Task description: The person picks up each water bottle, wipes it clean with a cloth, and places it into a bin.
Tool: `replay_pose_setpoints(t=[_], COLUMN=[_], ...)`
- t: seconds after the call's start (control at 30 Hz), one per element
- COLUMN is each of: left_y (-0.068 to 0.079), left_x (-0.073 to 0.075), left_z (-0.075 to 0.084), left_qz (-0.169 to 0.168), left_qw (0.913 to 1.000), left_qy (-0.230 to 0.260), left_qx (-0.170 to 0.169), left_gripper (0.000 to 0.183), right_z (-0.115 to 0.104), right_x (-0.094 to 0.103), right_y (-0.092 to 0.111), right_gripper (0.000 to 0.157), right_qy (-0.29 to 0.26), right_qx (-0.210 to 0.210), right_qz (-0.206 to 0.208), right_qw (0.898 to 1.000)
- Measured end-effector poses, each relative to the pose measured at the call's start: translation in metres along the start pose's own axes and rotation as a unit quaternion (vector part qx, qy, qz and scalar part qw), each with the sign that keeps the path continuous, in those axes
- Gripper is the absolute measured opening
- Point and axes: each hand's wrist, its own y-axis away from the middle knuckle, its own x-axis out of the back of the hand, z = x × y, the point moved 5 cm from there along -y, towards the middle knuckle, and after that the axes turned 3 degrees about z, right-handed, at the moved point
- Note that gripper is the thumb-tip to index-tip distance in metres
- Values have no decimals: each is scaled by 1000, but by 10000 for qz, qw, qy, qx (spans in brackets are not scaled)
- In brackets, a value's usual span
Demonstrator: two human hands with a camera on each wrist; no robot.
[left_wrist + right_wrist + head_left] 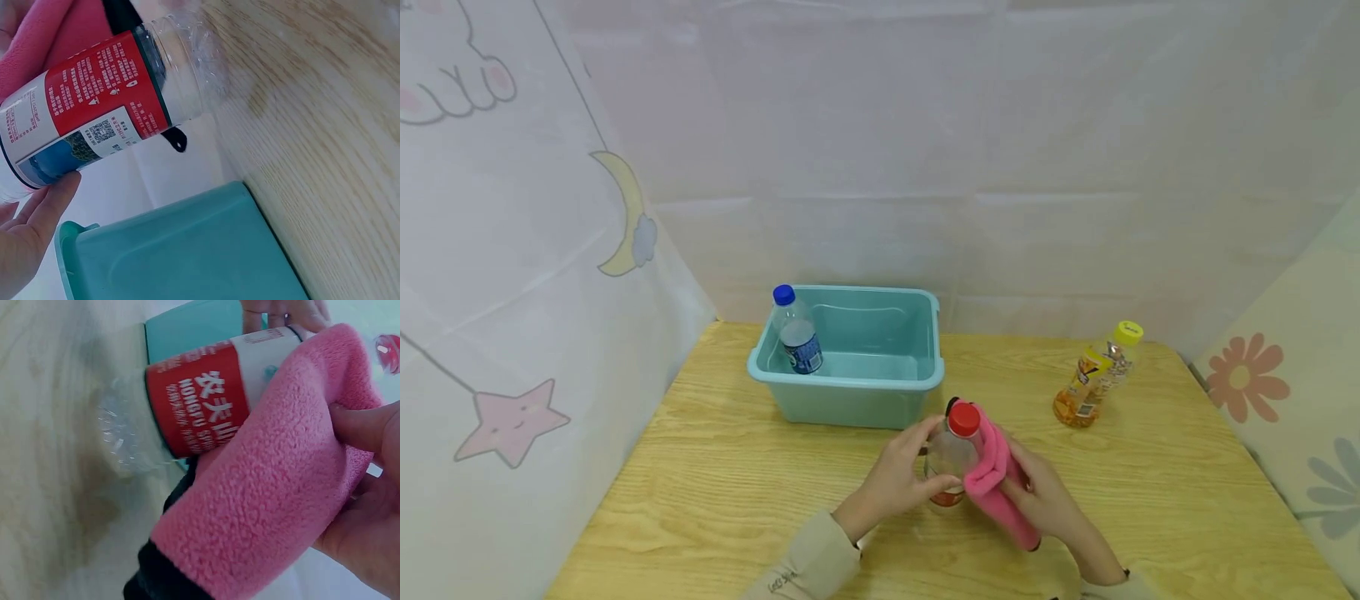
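Observation:
A clear plastic water bottle point(951, 457) with a red cap stands slightly tilted near the table's front. My left hand point(897, 477) grips it from the left, thumb in front and fingers behind. In the left wrist view the bottle's red and white label point(103, 94) shows, with fingertips at its upper part. My right hand point(1047, 500) pinches a folded pink fleecy cloth point(269, 462) with black edging, thumb on top. The cloth lies against the bottle's right side and hides part of the label in the right wrist view. The bottle's base is right at the tabletop.
A teal plastic tub point(850, 404) stands behind the hands, with a blue-capped bottle point(801, 342) leaning in its left end. At the back right, a yellow-capped bottle point(1092, 379) of amber drink stands on the wooden table point(700, 492). Pale printed sheets point(865, 150) hang around the table.

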Motion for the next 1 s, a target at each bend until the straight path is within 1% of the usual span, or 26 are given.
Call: replay_pose_setpoints(t=[0.1, 0.17, 0.3, 0.4, 0.6, 0.67, 0.83, 0.97, 1.0], left_y=[0, 1, 1, 2, 1, 0, 0, -1, -2], left_x=[0, 0, 1, 1, 0, 0, -2, -2, -3], left_z=[0, 1, 0, 1, 1, 1, 0, 0, 0], left_qz=[32, 42, 87, 130, 159, 143, 77, 62, 68], left_qw=[9999, 9998, 9997, 9995, 9984, 9980, 9974, 9975, 9977], left_qy=[153, 158, 214, 291, 538, 605, 684, 682, 662], left_qx=[44, 68, 103, 85, 63, 86, 190, 164, 157], left_gripper=[71, 70, 70, 70, 70, 70, 69, 68, 68], right_z=[7, 13, 24, 30, 39, 44, 53, 59, 60], right_x=[-4, -6, -12, -16, -21, -23, -28, -35, -36], right_y=[3, 5, 8, 10, 12, 14, 19, 22, 22], right_gripper=[61, 59, 58, 57, 55, 56, 57, 58, 58], right_qy=[-444, -674, -1014, -1274, -1909, -1990, -1883, -1857, -1846], right_qx=[-130, -215, -491, -678, -958, -1087, -1498, -1847, -1879], right_qz=[70, 94, -3, -117, -325, -350, -378, -609, -666], right_qw=[9989, 9974, 9936, 9895, 9764, 9733, 9699, 9632, 9624])
